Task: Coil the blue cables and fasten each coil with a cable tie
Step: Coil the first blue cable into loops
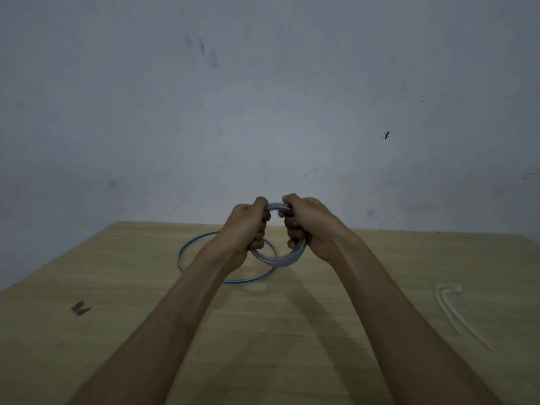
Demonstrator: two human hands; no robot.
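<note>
A small, tight coil of pale blue cable [273,258] is held up above the table between both hands. My left hand [248,226] grips its left side and my right hand [304,226] grips its right side, fingers closed round the strands. The coil's top arc shows between my thumbs, its lower arc hangs below my fists. Behind my left forearm a second blue cable [187,248] lies on the table as one wide loose loop, partly hidden by the arm. Two white cable ties [455,311] lie at the right of the table.
The wooden table [292,331] runs up to a grey wall [263,112]; its far edge is just beyond my hands. A small dark mark [80,308] sits on the table's left part.
</note>
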